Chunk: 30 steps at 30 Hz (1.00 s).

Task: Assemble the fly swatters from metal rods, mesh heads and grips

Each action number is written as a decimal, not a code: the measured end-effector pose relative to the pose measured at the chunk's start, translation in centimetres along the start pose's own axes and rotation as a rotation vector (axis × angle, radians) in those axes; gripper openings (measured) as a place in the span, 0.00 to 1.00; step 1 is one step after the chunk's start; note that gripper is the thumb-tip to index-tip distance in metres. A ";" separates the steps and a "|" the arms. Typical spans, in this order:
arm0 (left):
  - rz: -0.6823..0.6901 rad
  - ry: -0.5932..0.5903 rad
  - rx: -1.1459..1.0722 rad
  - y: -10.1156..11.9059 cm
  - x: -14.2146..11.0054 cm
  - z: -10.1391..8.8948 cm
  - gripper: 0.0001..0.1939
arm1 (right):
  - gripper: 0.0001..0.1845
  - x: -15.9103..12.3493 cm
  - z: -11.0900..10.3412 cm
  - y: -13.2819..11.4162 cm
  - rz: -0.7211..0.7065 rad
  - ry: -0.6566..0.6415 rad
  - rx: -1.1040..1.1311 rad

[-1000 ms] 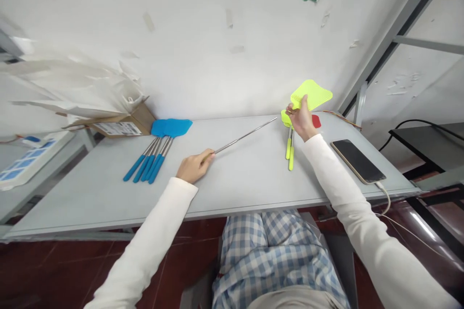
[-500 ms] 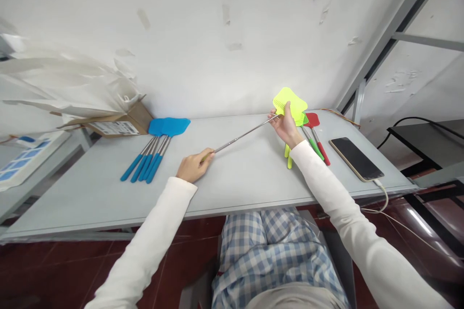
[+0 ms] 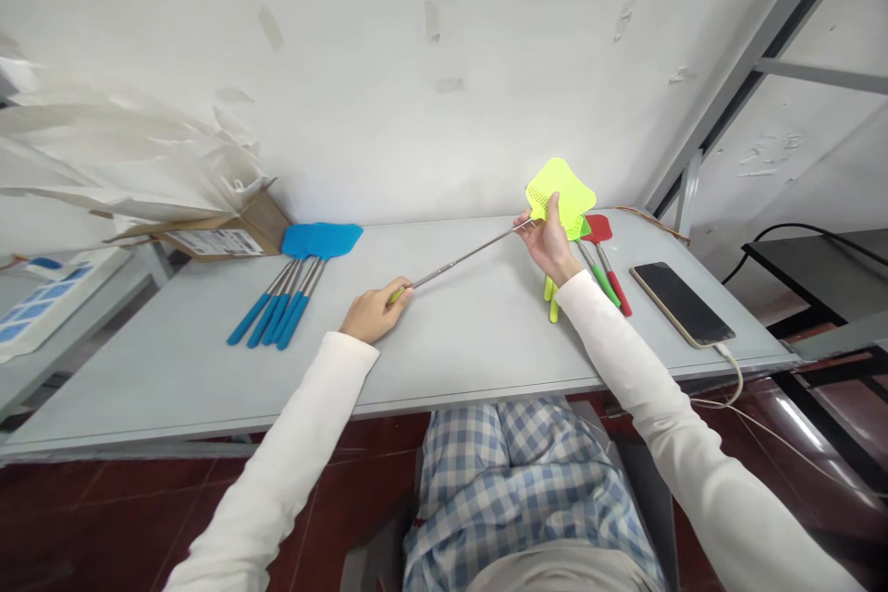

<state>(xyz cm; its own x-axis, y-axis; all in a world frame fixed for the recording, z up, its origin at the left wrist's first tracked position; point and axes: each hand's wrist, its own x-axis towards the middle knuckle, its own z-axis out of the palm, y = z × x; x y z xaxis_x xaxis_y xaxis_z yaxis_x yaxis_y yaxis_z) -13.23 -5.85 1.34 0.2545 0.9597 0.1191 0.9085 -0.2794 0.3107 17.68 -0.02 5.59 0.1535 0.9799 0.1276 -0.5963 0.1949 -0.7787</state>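
A yellow fly swatter [image 3: 573, 191] with an extended metal rod is held between my two hands above the table. My left hand [image 3: 376, 310] is closed round its yellow handle, most of which the fingers hide. At the other end, my right hand [image 3: 546, 240] grips the swatter by its head, the thumb pressed on the yellow face near the rod. Below and behind the right hand lie other yellow swatters, their handles [image 3: 553, 301] showing. Beside them rest a green swatter [image 3: 605, 285] and a red swatter [image 3: 615, 282].
Several blue fly swatters [image 3: 323, 242] lie fanned out at the left, near a cardboard box [image 3: 260, 227] with white wrapping. A phone [image 3: 681, 303] with a charging cable lies at the right of the grey table [image 3: 458, 342]. A white wall [image 3: 388, 139] stands behind.
The swatter's head has risen slightly and shifted a little to the right. My left hand has barely moved, and more of the yellow handle shows at its fingertips.
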 end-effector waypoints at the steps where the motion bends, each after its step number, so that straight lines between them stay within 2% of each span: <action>1: -0.002 -0.017 -0.012 0.1 0.1 -0.1 0.23 | 0.28 0.0 -0.1 0.0 -0.008 -0.010 -0.001; 6: -0.024 -0.063 -0.041 0.5 0.8 -0.1 0.23 | 0.29 -0.1 -0.2 0.0 -0.050 -0.012 -0.049; 12: -0.042 -0.044 -0.024 1.9 1.2 0.1 0.19 | 0.28 -0.1 0.0 0.4 -0.166 0.090 -0.111; 17: 0.066 -0.020 -0.070 6.3 3.1 0.2 0.15 | 0.28 -0.1 0.0 0.8 -0.179 0.115 -0.094; 22: 0.210 0.033 -0.113 12.6 6.5 0.6 0.20 | 0.27 -0.9 0.7 0.9 -0.135 0.139 -0.112; 24: 0.239 0.049 -0.106 14.4 7.6 0.8 0.21 | 0.28 -1.2 0.9 0.8 -0.114 0.143 -0.118; 27: 0.291 0.049 -0.118 15.6 8.7 1.1 0.22 | 0.30 -1.2 0.8 0.7 -0.125 0.160 -0.129; 30: 0.343 0.066 -0.147 15.3 9.3 1.4 0.21 | 0.30 -1.0 0.5 0.9 -0.137 0.142 -0.152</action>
<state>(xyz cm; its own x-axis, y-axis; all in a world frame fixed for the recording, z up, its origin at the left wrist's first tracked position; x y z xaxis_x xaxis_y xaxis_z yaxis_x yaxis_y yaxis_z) 3.54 -1.20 5.86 0.5091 0.8071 0.2989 0.7157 -0.5899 0.3739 16.58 -0.79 5.03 0.3406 0.9266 0.1593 -0.4387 0.3065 -0.8448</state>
